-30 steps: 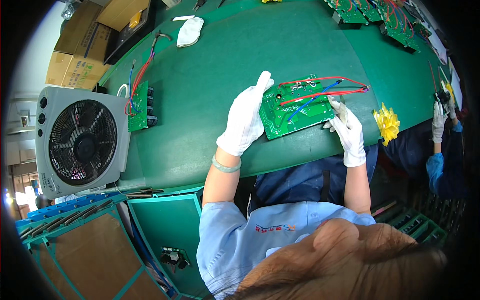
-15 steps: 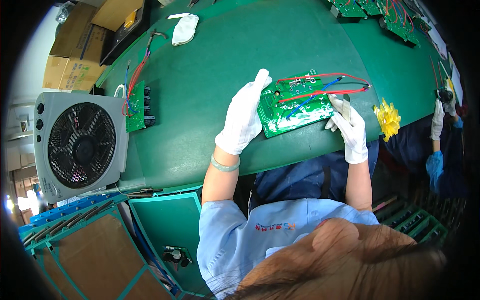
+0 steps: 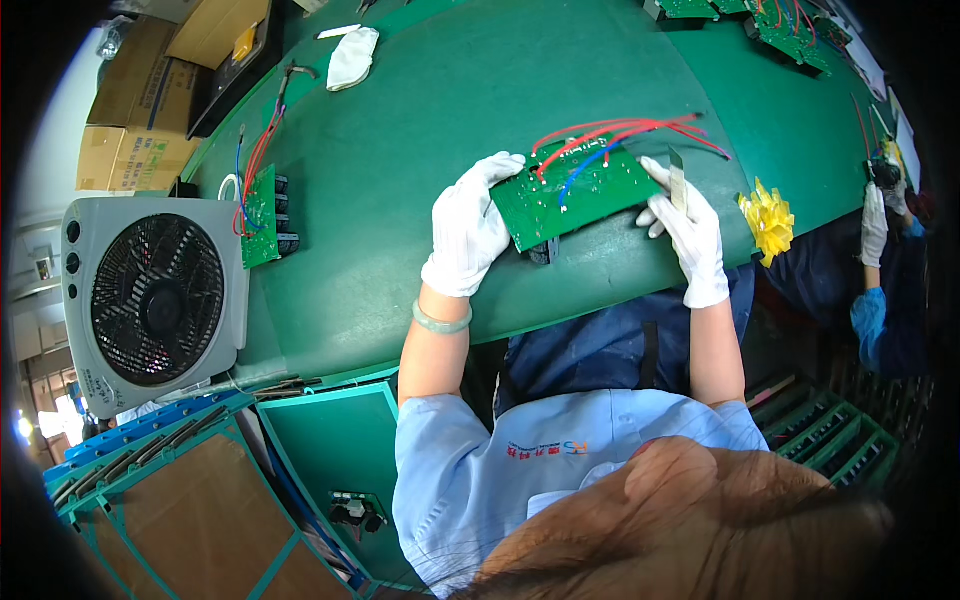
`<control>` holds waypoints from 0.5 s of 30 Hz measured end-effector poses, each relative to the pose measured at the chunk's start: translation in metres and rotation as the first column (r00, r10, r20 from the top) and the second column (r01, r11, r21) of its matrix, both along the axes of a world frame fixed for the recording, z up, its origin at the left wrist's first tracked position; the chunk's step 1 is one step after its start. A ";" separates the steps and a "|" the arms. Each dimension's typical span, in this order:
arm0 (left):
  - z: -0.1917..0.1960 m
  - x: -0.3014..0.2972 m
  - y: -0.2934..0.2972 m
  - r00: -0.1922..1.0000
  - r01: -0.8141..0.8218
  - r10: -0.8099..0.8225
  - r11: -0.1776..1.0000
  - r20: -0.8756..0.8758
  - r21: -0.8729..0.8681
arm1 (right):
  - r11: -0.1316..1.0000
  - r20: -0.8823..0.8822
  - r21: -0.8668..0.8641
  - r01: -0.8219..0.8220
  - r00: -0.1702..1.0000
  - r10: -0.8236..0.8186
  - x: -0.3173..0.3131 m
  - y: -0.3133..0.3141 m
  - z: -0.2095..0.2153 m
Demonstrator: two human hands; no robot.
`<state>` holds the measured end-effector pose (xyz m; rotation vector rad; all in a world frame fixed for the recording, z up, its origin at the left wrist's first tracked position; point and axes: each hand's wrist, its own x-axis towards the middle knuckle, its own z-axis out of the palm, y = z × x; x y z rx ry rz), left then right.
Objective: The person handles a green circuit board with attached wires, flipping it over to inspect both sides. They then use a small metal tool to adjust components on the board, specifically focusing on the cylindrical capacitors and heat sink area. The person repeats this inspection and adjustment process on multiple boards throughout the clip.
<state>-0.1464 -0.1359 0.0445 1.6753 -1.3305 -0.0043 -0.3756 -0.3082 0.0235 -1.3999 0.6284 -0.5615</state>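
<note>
A green board (image 3: pixel 578 193) is held up between two hands in white gloves. The left hand (image 3: pixel 466 228) is closed on the board's left end, with the fingers laid on top of it. The right hand (image 3: pixel 688 228) is closed on the board's right end, and a thin flat strip (image 3: pixel 677 180) is seen standing up by its fingers; what the strip is cannot be told. The board is tilted, with its right end higher. A small black part (image 3: pixel 545 251) hangs under the board's near edge, between the two hands. Red wires (image 3: pixel 610 130) and a blue wire (image 3: pixel 585 168) are fixed to the top of the board and reach away past the right hand. A pale green bangle (image 3: pixel 441 320) is worn on the left wrist.

The board is held just over a green table (image 3: pixel 400 150). A yellow bow (image 3: pixel 767 219) is laid on the table just right of the right hand. Far to the left of the left hand, a second board (image 3: pixel 260 214) is stood on its edge, with red and blue wires going up from it. A grey fan (image 3: pixel 150 290) is placed further left, past the table's edge. A white glove (image 3: pixel 352 58) is laid far beyond the left hand, near the table's far side. More boards (image 3: pixel 770 25) are laid far beyond the right hand. Another person's gloved hand (image 3: pixel 873 222) is seen well off to the right. Brown boxes (image 3: pixel 130 145) are piled behind the fan.
</note>
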 end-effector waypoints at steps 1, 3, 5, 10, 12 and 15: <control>0.002 -0.001 0.000 0.998 0.000 0.001 1.000 -0.061 0.019 | 1.000 -0.014 -0.016 0.007 1.000 -0.007 0.006 -0.004 0.004; -0.010 0.005 0.001 0.982 -0.009 0.006 1.000 -0.187 -0.013 | 0.999 -0.018 -0.049 0.018 1.000 -0.019 0.021 -0.013 0.013; -0.011 0.010 -0.002 0.982 -0.029 0.023 0.999 -0.187 -0.032 | 1.000 -0.085 -0.013 -0.028 0.996 0.026 0.037 -0.025 0.010; -0.015 0.015 -0.005 0.793 -0.057 0.082 0.997 -0.604 0.061 | 0.985 -0.059 -0.004 -0.174 0.983 0.174 0.090 -0.060 0.020; -0.025 0.023 -0.004 0.746 -0.075 0.097 0.995 -0.659 0.062 | 0.976 -0.159 -0.060 -0.208 0.968 0.196 0.108 -0.071 0.029; -0.034 0.030 -0.006 0.698 -0.140 0.085 0.990 -0.711 -0.018 | 0.979 -0.058 -0.038 -0.199 0.979 0.196 0.125 -0.078 0.030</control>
